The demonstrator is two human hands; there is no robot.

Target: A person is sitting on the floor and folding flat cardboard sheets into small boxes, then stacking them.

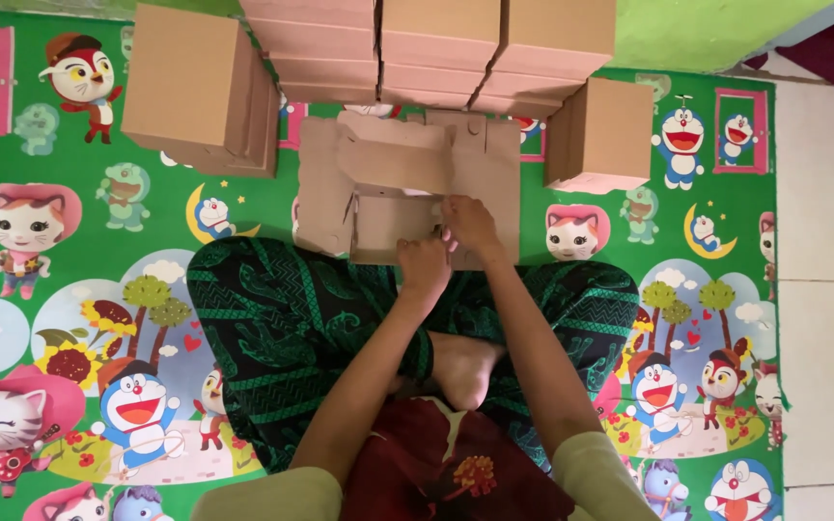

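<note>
A flat, die-cut sheet of plain brown cardboard (407, 188) lies on the mat directly in front of the person's crossed legs, partly folded: its upper flap stands up and bends toward the person, and a side panel at the left is creased, with slits and tabs showing along its edges. The sheet's near edge touches the green patterned cloth over the knees.

The left hand (424, 267) rests on the near edge of the cardboard, fingers curled down over it in a narrow pinch. The right hand (470, 224) sits just beside it, a little farther in, fingers closed on a small tab or flap; the two hands touch, and how firm either grip is, I cannot tell from this angle.

Finished brown boxes crowd the far side: a stack of boxes (431, 48) across the top, touching or nearly touching the sheet's far edge, a large box (200, 87) to the left, and a smaller cube-shaped box (598, 135) to the right. The cartoon play mat (79, 289) lies open to the left of the legs and in a narrower strip to the right, ending at its edge against a white tiled floor (827, 289).
</note>
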